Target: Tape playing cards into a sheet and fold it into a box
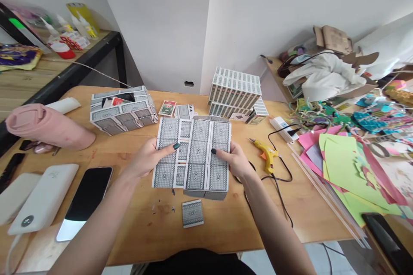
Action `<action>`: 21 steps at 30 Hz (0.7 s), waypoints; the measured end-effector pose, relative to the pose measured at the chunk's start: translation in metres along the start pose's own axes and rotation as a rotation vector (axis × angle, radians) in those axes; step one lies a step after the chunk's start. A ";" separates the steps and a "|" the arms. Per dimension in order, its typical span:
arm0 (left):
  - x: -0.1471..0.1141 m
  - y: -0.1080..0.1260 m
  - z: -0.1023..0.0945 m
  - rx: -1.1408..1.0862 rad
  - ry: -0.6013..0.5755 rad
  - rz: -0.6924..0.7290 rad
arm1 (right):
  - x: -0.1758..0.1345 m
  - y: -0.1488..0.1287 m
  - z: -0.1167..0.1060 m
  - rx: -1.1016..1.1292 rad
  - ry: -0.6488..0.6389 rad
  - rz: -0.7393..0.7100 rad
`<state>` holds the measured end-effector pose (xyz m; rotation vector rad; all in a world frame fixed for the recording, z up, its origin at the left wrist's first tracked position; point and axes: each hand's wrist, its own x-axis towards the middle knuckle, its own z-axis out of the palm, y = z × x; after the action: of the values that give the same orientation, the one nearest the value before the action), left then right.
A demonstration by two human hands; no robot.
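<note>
My left hand [151, 155] grips the left edge of a flat panel of playing cards [166, 154], its thumb on the card backs. My right hand [235, 159] holds a box made of playing cards [208, 154] by its right side, thumb on top. The two pieces sit side by side over the table; whether they are joined I cannot tell. A small square card piece [192, 213] lies on the table below them, with dark scraps to its left. Behind my hands are loose playing cards [184, 111] and a red-green card pack [167, 108].
A tissue-box-like card box [124, 109] stands back left, stacked card packs [235, 88] at the back. At right lie a yellow glue gun [267, 154] with its cord, a power strip [283, 129] and coloured paper [348, 159]. A phone [88, 195] and power bank [47, 195] lie left.
</note>
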<state>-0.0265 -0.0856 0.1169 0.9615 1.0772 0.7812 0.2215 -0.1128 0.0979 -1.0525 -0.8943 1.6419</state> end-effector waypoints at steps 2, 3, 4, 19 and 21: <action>-0.001 -0.002 -0.001 0.013 -0.016 0.006 | 0.001 -0.001 0.003 0.013 0.003 0.018; -0.001 -0.003 -0.001 0.020 -0.023 0.013 | 0.001 -0.001 0.004 0.021 0.009 0.018; -0.001 -0.004 -0.001 0.024 -0.028 0.022 | 0.002 -0.001 0.005 0.027 0.017 0.016; 0.001 -0.008 0.002 0.176 -0.041 0.070 | 0.003 0.004 0.005 -0.004 0.069 0.028; 0.001 -0.010 0.003 0.197 -0.037 0.069 | 0.003 0.003 0.004 -0.026 0.066 0.025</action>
<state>-0.0228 -0.0891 0.1076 1.1806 1.1077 0.7198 0.2161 -0.1115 0.0964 -1.1335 -0.8636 1.6108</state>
